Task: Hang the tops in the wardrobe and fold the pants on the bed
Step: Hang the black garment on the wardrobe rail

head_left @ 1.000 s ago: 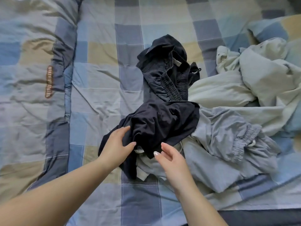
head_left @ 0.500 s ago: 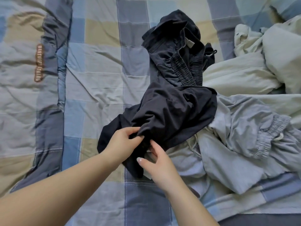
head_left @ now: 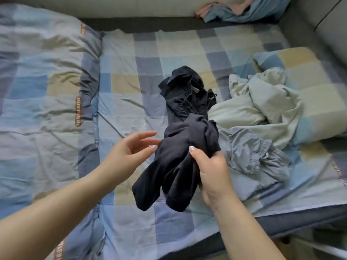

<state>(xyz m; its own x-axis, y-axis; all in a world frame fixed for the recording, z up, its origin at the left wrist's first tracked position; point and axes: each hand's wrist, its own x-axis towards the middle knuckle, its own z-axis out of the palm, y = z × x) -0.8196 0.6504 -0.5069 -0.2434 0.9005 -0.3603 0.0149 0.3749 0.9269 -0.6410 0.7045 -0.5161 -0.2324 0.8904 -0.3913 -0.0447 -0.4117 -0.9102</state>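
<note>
A dark navy garment point(head_left: 174, 158) hangs bunched above the checked bed point(head_left: 131, 81); my right hand point(head_left: 212, 169) grips it, thumb over the cloth. My left hand point(head_left: 129, 152) hovers just left of it, fingers spread and relaxed, holding nothing. Behind lies a second dark piece with an elastic waistband point(head_left: 185, 96), crumpled on the sheet. To the right sit grey-blue pants with gathered cuffs point(head_left: 251, 152) and a pale green garment point(head_left: 259, 102), both in loose heaps.
A folded quilt point(head_left: 41, 91) in the same check covers the bed's left side. A pillow point(head_left: 293, 61) lies at the right. Blue and pink cloth point(head_left: 244, 10) lies on the ledge behind the bed. The bed's front edge point(head_left: 281, 222) runs at lower right.
My right hand has taken hold of the dark garment and lifted it off the heap. My left hand has let go and opened. The view has pulled back, showing more of the bed.
</note>
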